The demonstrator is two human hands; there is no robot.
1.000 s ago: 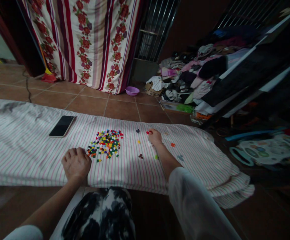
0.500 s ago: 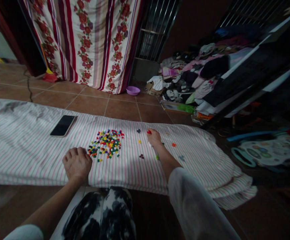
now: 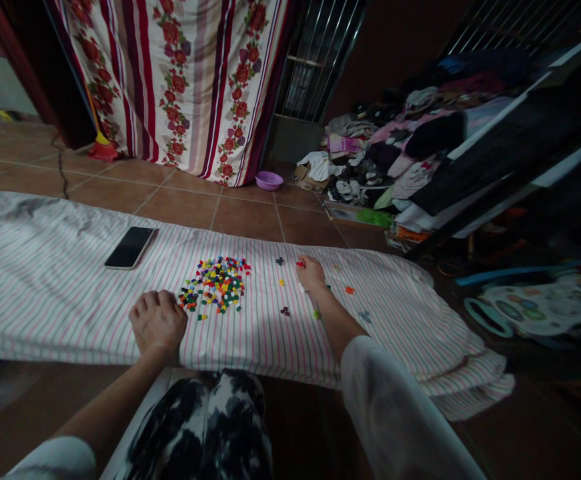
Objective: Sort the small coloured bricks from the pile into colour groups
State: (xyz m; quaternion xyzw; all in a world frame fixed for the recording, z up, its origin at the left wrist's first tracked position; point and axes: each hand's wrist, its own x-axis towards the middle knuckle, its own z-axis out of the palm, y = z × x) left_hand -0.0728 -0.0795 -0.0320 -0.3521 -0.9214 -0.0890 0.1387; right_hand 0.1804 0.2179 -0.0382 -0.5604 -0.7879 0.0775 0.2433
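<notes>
My left hand lies palm down on the striped cloth, fingers loosely spread, beside a heap of small coloured cubes. It holds nothing that I can see. Farther right, my right hand is closed in a pinch at a small red cube, and its fingertips are partly hidden. Around it lie small clusters of cubes: a dark grey one, a yellow one, a dark brown one, a green one, an orange one and a grey-blue one.
A phone lies on the cloth beyond my left hand. Past the far edge, a purple basin stands on the tiled floor before a flowered curtain. Clothes are piled at the back right.
The view has shifted slightly. My right hand stays at the red piece with its fingers pinched, and my left hand still rests beside the heap.
</notes>
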